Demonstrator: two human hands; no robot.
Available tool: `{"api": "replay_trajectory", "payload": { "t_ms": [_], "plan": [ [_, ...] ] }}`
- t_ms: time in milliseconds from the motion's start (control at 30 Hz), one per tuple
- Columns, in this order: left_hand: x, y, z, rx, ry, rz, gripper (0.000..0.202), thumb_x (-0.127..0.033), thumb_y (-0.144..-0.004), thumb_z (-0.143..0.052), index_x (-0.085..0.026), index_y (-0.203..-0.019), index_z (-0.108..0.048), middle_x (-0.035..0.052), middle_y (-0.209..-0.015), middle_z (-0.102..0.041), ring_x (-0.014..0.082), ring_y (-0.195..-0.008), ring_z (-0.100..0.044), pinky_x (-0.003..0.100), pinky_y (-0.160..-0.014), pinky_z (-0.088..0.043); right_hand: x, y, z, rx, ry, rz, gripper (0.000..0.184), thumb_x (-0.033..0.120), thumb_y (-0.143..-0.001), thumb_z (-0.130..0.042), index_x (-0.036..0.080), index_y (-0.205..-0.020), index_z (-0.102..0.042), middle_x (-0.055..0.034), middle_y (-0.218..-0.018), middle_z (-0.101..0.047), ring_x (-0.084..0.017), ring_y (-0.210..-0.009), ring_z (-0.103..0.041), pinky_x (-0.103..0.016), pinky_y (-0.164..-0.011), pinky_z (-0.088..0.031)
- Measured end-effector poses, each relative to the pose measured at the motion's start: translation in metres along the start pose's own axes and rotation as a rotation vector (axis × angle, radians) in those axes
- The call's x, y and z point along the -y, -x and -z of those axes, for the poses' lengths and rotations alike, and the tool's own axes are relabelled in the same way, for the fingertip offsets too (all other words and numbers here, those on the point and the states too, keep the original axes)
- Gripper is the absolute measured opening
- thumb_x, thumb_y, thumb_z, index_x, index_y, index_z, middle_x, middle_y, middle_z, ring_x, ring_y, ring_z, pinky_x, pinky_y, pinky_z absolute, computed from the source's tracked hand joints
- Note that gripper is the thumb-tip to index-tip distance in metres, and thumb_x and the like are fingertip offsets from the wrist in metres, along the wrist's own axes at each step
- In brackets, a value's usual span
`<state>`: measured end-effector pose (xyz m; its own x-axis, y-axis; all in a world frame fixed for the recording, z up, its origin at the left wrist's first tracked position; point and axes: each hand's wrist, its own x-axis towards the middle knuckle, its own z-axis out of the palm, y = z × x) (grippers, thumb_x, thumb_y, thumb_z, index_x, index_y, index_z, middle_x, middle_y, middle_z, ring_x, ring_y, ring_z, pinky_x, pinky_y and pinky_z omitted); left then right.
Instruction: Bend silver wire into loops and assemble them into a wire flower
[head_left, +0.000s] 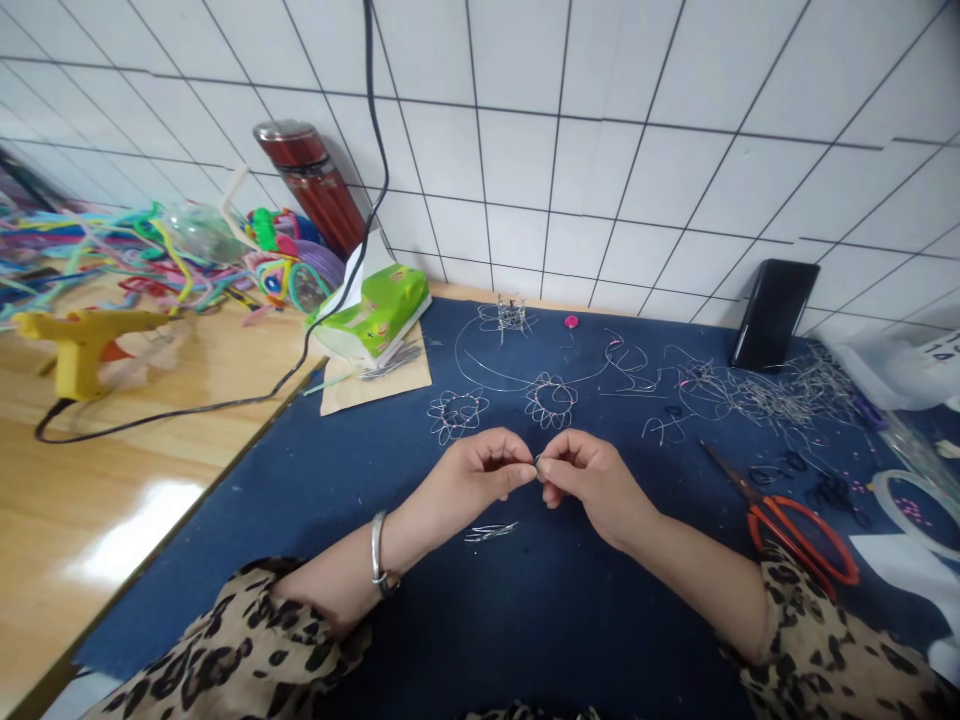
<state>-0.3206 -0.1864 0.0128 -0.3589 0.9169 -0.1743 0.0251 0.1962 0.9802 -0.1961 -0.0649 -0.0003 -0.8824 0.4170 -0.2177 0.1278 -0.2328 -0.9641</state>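
Note:
My left hand (495, 468) and my right hand (581, 475) meet fingertip to fingertip above the blue mat (540, 630). Both are closed in a pinch on a tiny piece that looks like thin wire (538, 461), mostly hidden by the fingers. Below them lie several short cut wires (491, 533) in a small bundle. Just beyond my hands rest two flower-shaped wire rings with small pink beads, a left ring (459, 412) and a right ring (551, 400). A long curved wire (480, 372) runs behind them.
Orange-handled scissors (799, 535) lie at right, near tangled wire (750, 390) and a black phone (776, 315) leaning on the wall. Left are a tissue pack (379, 315), a yellow glue gun (82, 345) with its cord, a red flask (311, 185) and colourful pipe cleaners (82, 250).

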Motion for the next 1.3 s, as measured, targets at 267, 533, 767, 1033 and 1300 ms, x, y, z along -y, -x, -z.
{"api": "replay_trajectory", "payload": {
  "t_ms": [267, 533, 767, 1033, 1300],
  "plan": [
    [0.003, 0.000, -0.004, -0.059, 0.018, -0.030, 0.009, -0.023, -0.078, -0.058, -0.015, -0.077, -0.056, -0.0027, -0.066, -0.052, 0.0060, -0.054, -0.042, 0.018, -0.050, -0.036, 0.002, 0.003, -0.002, -0.009, 0.066, 0.045, 0.011, 0.029, -0.075, -0.060, 0.019, -0.074, -0.055, 0.0045, -0.062, -0.054, -0.008, -0.056, -0.052, -0.025, -0.058, -0.045],
    [0.008, 0.001, -0.007, -0.055, 0.108, -0.062, 0.008, -0.020, -0.078, -0.057, -0.016, -0.085, -0.055, -0.0029, -0.065, -0.051, 0.0065, -0.053, -0.041, 0.019, -0.050, -0.034, -0.001, 0.005, -0.003, -0.008, 0.149, 0.136, 0.013, 0.032, -0.078, -0.057, 0.019, -0.076, -0.054, 0.0036, -0.064, -0.054, -0.010, -0.059, -0.053, -0.026, -0.060, -0.045],
    [0.011, 0.001, -0.012, -0.042, 0.164, -0.031, 0.010, -0.018, -0.078, -0.056, -0.016, -0.088, -0.052, -0.0029, -0.067, -0.054, 0.0063, -0.053, -0.042, 0.018, -0.049, -0.033, -0.004, 0.004, -0.003, -0.003, 0.102, 0.129, 0.012, 0.031, -0.079, -0.056, 0.019, -0.077, -0.054, 0.0032, -0.064, -0.055, -0.010, -0.060, -0.052, -0.026, -0.061, -0.045],
    [0.008, -0.001, -0.006, 0.037, 0.182, -0.015, 0.008, -0.022, -0.082, -0.053, -0.015, -0.084, -0.053, -0.0009, -0.072, -0.056, 0.0056, -0.053, -0.042, 0.020, -0.052, -0.035, -0.002, 0.000, 0.000, 0.026, -0.008, 0.050, 0.017, 0.034, -0.079, -0.057, 0.018, -0.079, -0.054, 0.0018, -0.069, -0.057, -0.009, -0.057, -0.053, -0.026, -0.056, -0.044],
    [0.006, 0.000, -0.003, 0.068, 0.043, 0.009, 0.009, -0.023, -0.083, -0.051, -0.015, -0.081, -0.054, -0.0024, -0.070, -0.053, 0.0057, -0.053, -0.039, 0.020, -0.052, -0.034, 0.000, 0.000, 0.002, 0.027, 0.079, 0.080, 0.017, 0.034, -0.078, -0.059, 0.017, -0.079, -0.055, 0.0031, -0.065, -0.055, -0.009, -0.057, -0.053, -0.025, -0.058, -0.045]
  ]
}}
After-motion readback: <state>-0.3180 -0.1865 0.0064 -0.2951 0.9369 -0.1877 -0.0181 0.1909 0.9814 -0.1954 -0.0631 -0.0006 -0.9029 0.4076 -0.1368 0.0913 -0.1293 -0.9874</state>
